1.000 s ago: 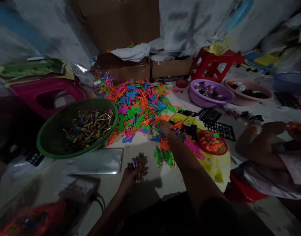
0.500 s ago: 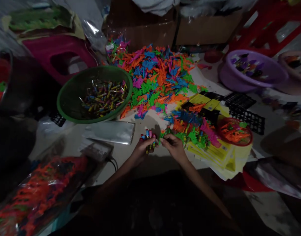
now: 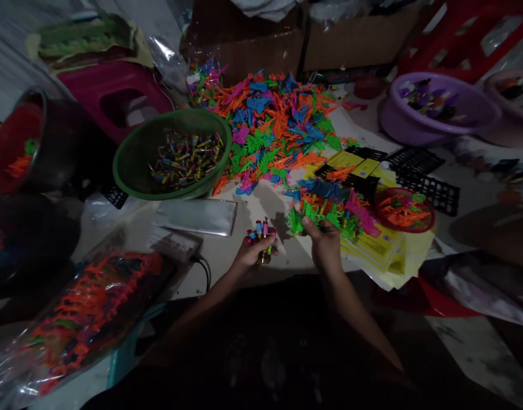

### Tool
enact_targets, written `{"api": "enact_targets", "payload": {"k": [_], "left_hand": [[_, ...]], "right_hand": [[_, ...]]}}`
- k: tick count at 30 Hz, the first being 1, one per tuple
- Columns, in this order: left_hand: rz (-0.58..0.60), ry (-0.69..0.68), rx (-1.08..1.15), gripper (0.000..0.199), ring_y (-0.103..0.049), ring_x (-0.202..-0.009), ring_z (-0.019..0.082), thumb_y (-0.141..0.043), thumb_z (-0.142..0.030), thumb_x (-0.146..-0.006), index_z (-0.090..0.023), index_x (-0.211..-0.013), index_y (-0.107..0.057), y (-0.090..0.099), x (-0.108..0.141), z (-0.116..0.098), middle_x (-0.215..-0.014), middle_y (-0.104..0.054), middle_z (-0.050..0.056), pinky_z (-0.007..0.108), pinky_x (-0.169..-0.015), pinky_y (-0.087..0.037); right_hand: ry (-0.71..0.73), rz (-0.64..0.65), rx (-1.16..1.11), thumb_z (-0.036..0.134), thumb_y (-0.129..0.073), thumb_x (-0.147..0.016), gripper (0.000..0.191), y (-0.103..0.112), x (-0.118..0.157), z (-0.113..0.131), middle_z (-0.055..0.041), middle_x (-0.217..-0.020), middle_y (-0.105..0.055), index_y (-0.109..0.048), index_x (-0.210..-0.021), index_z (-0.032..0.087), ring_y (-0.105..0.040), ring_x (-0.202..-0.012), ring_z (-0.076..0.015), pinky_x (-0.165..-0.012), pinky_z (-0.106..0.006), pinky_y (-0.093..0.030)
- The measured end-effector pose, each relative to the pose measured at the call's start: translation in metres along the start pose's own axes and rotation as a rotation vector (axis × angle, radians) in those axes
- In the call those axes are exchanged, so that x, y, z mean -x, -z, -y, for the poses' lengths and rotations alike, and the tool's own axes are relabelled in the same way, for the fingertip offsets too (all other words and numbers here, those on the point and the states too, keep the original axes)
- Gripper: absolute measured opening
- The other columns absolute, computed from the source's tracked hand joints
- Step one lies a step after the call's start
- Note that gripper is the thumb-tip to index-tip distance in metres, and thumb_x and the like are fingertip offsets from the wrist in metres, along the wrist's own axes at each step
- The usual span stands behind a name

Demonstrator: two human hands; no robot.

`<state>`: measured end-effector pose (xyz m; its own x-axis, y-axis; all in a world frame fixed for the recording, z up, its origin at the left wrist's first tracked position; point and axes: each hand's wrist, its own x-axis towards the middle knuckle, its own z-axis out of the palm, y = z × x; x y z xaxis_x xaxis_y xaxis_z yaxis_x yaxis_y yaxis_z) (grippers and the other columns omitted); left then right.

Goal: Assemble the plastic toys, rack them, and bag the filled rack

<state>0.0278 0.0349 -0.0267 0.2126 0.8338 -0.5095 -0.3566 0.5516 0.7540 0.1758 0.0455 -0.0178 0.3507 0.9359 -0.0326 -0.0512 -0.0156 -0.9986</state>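
my left hand [image 3: 253, 250] grips coloured tubes [image 3: 265, 228], bunched probably to stay together; my right hand [image 3: 326, 242] touches green plastic toys [image 3: 294, 221] at one o'clock, grip unclear from here.

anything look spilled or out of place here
Nothing looks clearly damaged in this dim view. The heap of bright plastic pieces lies loose, not in a basin, but that could be deliberate. One reddish-pink bit sits apart from it, near the small red bowl, so it may have strayed.

Room between left hand [image 3: 246, 254] and right hand [image 3: 327, 244]; plastic pile [image 3: 272, 122] (dim) apparently blocks beyond.
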Motion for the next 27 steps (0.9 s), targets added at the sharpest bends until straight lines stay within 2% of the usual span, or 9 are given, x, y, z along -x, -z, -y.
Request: {"api": "enact_targets", "payload": {"k": [2,4,6,8,11,16,22,25,27], "left_hand": [[0.010,-0.044,-0.004,0.044,-0.059,-0.051,0.012,-0.072,-0.039,-0.057,-0.014,-0.091,-0.060,-0.004,0.002,0.004,-0.073,-0.063,0.003,0.016,-0.035,-0.031],[0.026,-0.101,-0.015,0.039,-0.059,-0.052,0.012,-0.072,-0.039,-0.058,-0.013,-0.085,-0.060,-0.009,0.003,0.009,-0.072,-0.062,0.003,0.017,-0.036,-0.033],[0.027,-0.141,-0.029,0.037,-0.059,-0.052,0.012,-0.073,-0.038,-0.057,-0.012,-0.079,-0.060,-0.014,0.004,0.013,-0.067,-0.061,0.002,0.017,-0.036,-0.033],[-0.009,-0.154,-0.033,0.037,-0.058,-0.051,0.012,-0.073,-0.039,-0.056,-0.012,-0.078,-0.060,-0.016,0.004,0.015,-0.064,-0.060,0.001,0.016,-0.036,-0.033],[-0.074,-0.146,-0.020,0.041,-0.058,-0.052,0.011,-0.074,-0.040,-0.054,-0.012,-0.081,-0.060,-0.016,0.004,0.013,-0.069,-0.061,0.002,0.015,-0.035,-0.031],[-0.030,-0.190,-0.070,0.035,-0.055,-0.048,0.010,-0.072,-0.038,-0.058,-0.012,-0.077,-0.059,-0.012,0.004,0.013,-0.060,-0.058,0.000,0.015,-0.032,-0.028],[-0.065,-0.275,-0.204,0.023,-0.047,-0.040,0.006,-0.070,-0.033,-0.060,-0.014,-0.067,-0.059,-0.014,0.003,0.022,-0.048,-0.056,-0.003,0.017,-0.038,-0.033],[-0.038,-0.255,-0.199,0.023,-0.052,-0.047,0.009,-0.071,-0.031,-0.058,-0.014,-0.070,-0.062,-0.014,-0.006,0.021,-0.055,-0.061,-0.001,0.018,-0.043,-0.038],[-0.031,-0.221,-0.197,0.026,-0.057,-0.056,0.012,-0.071,-0.031,-0.059,-0.013,-0.077,-0.065,-0.010,-0.015,0.018,-0.064,-0.064,0.001,0.020,-0.047,-0.041]], "right_hand": [[-0.090,-0.044,-0.136,0.044,-0.065,-0.064,0.029,-0.008,0.007,-0.002,0.0026,-0.056,-0.056,-0.057,-0.061,0.017,-0.050,-0.053,-0.0109,-0.057,-0.027,-0.044],[-0.134,-0.020,-0.209,0.044,-0.064,-0.065,0.028,-0.017,0.014,-0.005,0.0019,-0.059,-0.058,-0.058,-0.064,0.017,-0.050,-0.055,-0.0113,-0.058,-0.027,-0.044],[-0.135,-0.017,-0.238,0.043,-0.062,-0.067,0.026,-0.024,0.020,-0.008,0.0021,-0.063,-0.058,-0.058,-0.068,0.018,-0.051,-0.058,-0.0113,-0.060,-0.027,-0.043],[-0.103,-0.072,-0.236,0.043,-0.060,-0.069,0.025,-0.026,0.022,-0.010,0.0020,-0.067,-0.058,-0.057,-0.071,0.018,-0.052,-0.063,-0.0112,-0.064,-0.026,-0.043],[-0.034,-0.113,-0.158,0.043,-0.056,-0.072,0.025,-0.023,0.022,-0.012,0.0016,-0.069,-0.056,-0.055,-0.072,0.018,-0.050,-0.066,-0.0107,-0.065,-0.024,-0.042],[0.018,-0.010,-0.021,0.043,-0.054,-0.074,0.027,-0.017,0.020,-0.015,0.0038,-0.061,-0.048,-0.050,-0.065,0.018,-0.044,-0.059,-0.0094,-0.059,-0.023,-0.038],[0.022,-0.056,0.044,0.044,-0.051,-0.075,0.026,-0.031,0.030,-0.014,0.0039,-0.057,-0.048,-0.049,-0.067,0.020,-0.043,-0.052,-0.0097,-0.052,-0.022,-0.038],[0.047,-0.043,0.124,0.047,-0.048,-0.075,0.028,-0.025,0.016,-0.016,0.0032,-0.058,-0.051,-0.052,-0.069,0.019,-0.046,-0.053,-0.0104,-0.052,-0.023,-0.040],[0.047,0.007,0.255,0.049,-0.047,-0.075,0.033,-0.004,-0.007,-0.015,0.0007,-0.060,-0.055,-0.056,-0.069,0.018,-0.051,-0.059,-0.0134,-0.056,-0.025,-0.042]]}}
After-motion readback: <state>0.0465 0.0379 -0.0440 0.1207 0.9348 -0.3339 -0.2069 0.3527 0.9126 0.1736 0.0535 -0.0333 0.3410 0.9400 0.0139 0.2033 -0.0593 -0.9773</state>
